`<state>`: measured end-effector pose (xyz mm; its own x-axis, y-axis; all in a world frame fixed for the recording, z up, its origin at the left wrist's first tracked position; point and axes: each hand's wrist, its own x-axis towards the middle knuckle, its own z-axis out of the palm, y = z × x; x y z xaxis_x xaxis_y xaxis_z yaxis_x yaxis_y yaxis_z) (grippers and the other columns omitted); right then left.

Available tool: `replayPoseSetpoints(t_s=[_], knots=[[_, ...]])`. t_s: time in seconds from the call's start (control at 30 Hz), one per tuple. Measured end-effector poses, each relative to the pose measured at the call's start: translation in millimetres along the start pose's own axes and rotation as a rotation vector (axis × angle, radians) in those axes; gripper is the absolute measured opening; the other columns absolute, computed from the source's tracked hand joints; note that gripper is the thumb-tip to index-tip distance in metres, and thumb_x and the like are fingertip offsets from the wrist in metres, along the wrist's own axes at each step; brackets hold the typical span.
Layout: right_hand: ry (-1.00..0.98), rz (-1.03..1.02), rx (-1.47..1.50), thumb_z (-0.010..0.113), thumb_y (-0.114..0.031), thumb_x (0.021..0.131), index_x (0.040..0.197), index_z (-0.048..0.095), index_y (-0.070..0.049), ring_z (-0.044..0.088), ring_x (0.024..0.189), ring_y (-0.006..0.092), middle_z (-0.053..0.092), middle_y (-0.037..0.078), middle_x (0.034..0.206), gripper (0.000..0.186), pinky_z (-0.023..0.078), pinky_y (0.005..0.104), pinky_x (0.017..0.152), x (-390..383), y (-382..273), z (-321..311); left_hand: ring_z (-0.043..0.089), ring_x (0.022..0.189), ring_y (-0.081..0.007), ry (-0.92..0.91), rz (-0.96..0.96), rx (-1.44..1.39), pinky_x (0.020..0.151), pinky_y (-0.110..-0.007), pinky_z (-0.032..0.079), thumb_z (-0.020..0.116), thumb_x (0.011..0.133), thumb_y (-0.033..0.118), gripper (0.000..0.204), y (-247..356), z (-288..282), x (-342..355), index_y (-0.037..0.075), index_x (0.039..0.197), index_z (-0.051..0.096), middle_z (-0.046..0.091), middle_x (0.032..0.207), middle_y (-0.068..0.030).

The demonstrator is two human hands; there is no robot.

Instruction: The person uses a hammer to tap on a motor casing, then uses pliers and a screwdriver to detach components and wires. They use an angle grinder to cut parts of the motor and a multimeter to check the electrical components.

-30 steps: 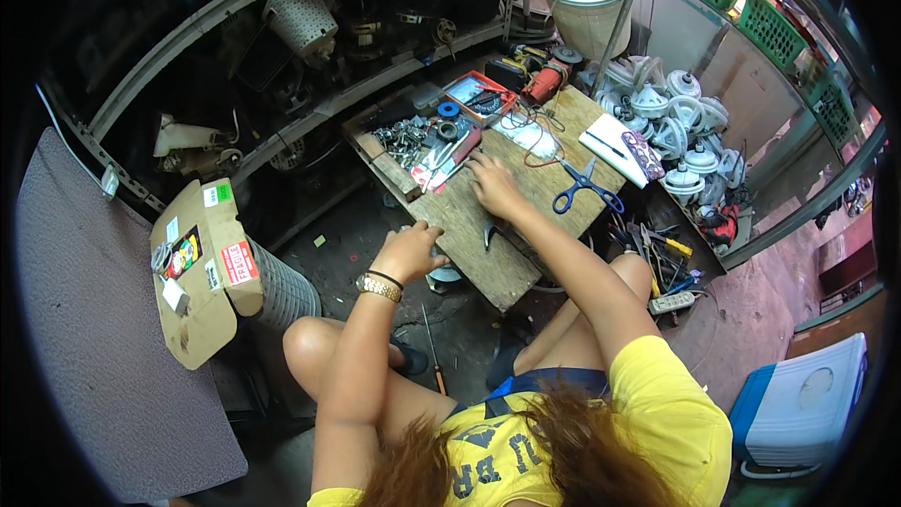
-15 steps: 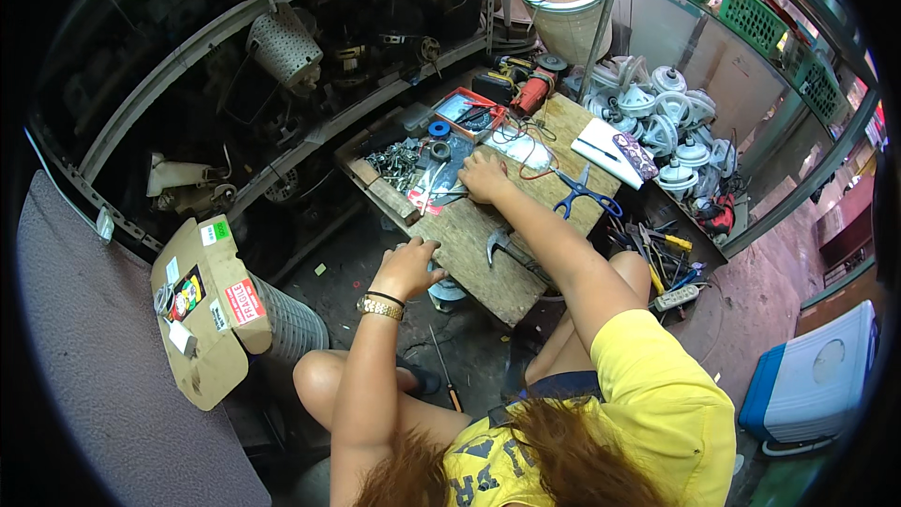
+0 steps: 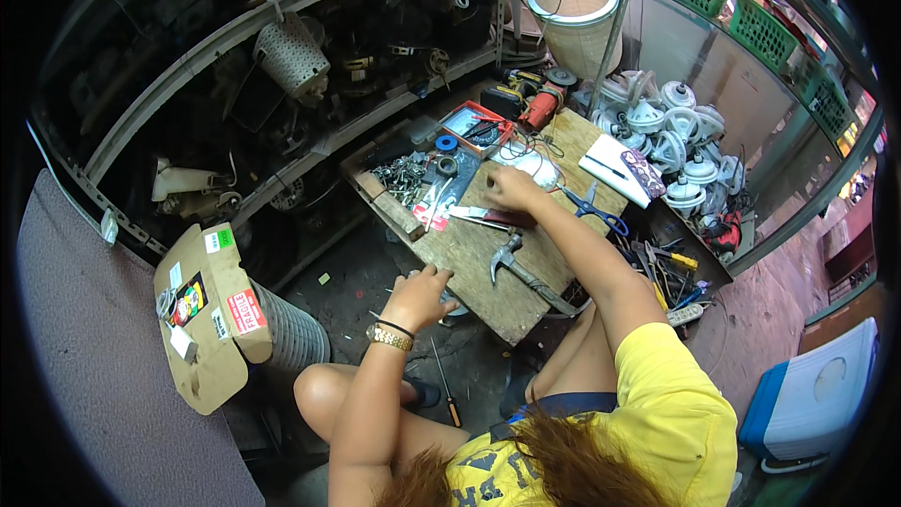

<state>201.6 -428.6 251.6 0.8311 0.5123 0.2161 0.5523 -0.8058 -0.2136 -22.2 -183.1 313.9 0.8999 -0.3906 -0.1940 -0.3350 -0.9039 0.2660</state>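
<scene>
My left hand hangs just off the near left edge of the wooden bench. Its fingers are bent but apart, and nothing shows in them. Over the bench top, my right hand has its fingers curled together; what they hold, if anything, is hidden. Close below that hand lies a box cutter with a dark red handle part. Nearer to me a claw hammer rests on the wood. Blue-handled scissors lie right of my right forearm, and a clear plastic bag sits beyond the hand.
Loose screws and a tape roll fill the bench's left side. A red angle grinder stands at the back. White plastic parts are heaped at right, above pliers. A screwdriver lies on the floor beside a cardboard box.
My right hand has drawn back to the right, and its fingers have curled in. More of the box cutter and hammer now shows. My left hand has shifted slightly down and right.
</scene>
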Motion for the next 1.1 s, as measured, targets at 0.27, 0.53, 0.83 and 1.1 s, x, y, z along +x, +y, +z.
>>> replayPoseSetpoints(t_s=[0.27,0.53,0.83,1.1], knots=[[0.090,0.388,-0.132,0.079,-0.038,0.068,0.139,0.039,-0.007,0.039,0.129,0.0371,0.036,0.019,0.144,0.088,0.040,0.0564,0.098,81.7,50.8,-9.4,0.058,0.108,-0.0314,0.000,0.004,-0.015,0.085,-0.049,0.046,0.070,0.081,0.038,0.056,-1.8,4.0,2.1,0.013,0.128,0.053,0.057,0.116,-0.0121],[-0.122,0.550,-0.203,0.079,-0.072,0.047,0.152,0.014,-0.011,0.031,0.136,0.0419,0.027,0.024,0.150,0.138,0.027,0.0613,0.105,138.6,46.6,6.7,0.058,0.109,-0.0323,-0.085,-0.086,-0.027,0.088,-0.051,0.044,0.065,0.084,0.039,0.056,-27.3,12.1,-3.7,0.012,0.131,0.051,0.056,0.118,-0.0121],[0.025,0.649,-0.017,0.080,-0.058,0.054,0.148,0.024,-0.013,0.033,0.133,0.0394,0.041,0.023,0.138,0.119,0.022,0.0647,0.106,130.7,40.1,2.3,0.058,0.105,-0.0303,0.116,-0.012,-0.026,0.088,-0.045,0.043,0.066,0.083,0.033,0.050,-32.7,7.2,6.5,0.014,0.128,0.053,0.057,0.112,-0.0105],[0.276,0.423,0.192,0.081,-0.044,0.055,0.137,0.031,0.002,0.038,0.123,0.0417,0.044,0.026,0.132,0.106,0.031,0.0464,0.106,13.1,25.5,-60.7,0.055,0.113,-0.0335,0.490,0.068,-0.711,0.093,-0.042,0.045,0.068,0.085,0.037,0.059,-7.2,20.1,68.1,0.005,0.130,0.049,0.054,0.123,-0.0191]])
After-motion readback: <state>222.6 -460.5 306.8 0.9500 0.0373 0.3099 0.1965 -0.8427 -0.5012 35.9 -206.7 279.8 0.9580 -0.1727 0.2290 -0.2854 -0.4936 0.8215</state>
